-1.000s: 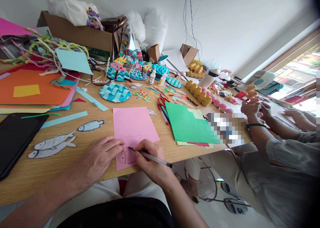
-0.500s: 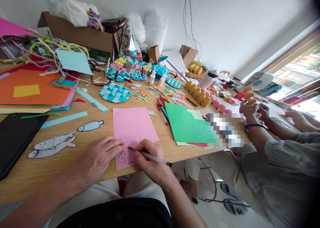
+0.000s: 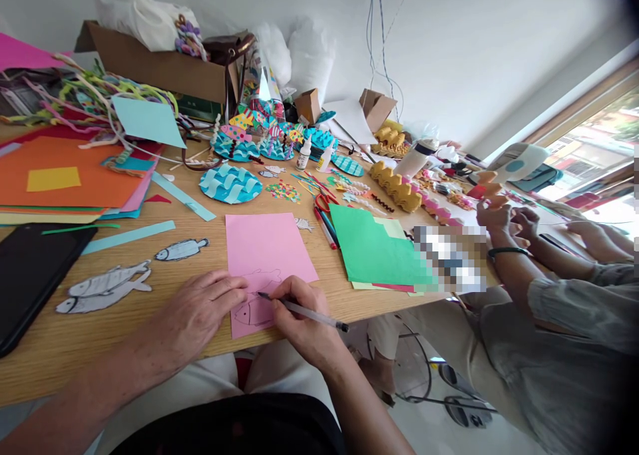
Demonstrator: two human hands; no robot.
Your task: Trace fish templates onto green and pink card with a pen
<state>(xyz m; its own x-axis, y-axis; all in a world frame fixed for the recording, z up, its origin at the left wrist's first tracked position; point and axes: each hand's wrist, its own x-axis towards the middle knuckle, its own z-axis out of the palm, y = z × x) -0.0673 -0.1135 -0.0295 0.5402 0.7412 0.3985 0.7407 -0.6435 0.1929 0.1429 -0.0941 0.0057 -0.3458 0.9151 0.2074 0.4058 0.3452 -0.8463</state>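
A sheet of pink paper (image 3: 269, 242) lies at the table's front edge, with fish outlines drawn in dark line on its lower half. My left hand (image 3: 207, 312) rests flat, its fingertips on the sheet's left edge. In my right hand (image 3: 304, 318) is a pen (image 3: 312, 314), its tip on the paper at the drawn fish and its capped end pointing right. Left of the sheet lie a small cut-out paper fish (image 3: 181, 249) and a pair of larger overlapping ones (image 3: 104, 287). Part of the drawing is hidden behind my right hand.
A black phone (image 3: 40, 275) lies far left, below stacked coloured paper (image 3: 100, 169). Green paper (image 3: 374, 249), markers (image 3: 327, 229) and red-handled scissors (image 3: 324, 203) are to the right. Behind stand glue bottles (image 3: 304, 154) and a blue woven disc (image 3: 230, 183). A co-worker's hands (image 3: 499, 219) work at right.
The pen has shifted very slightly, its rear end a touch to the right. My left hand stays in place on the pink paper.
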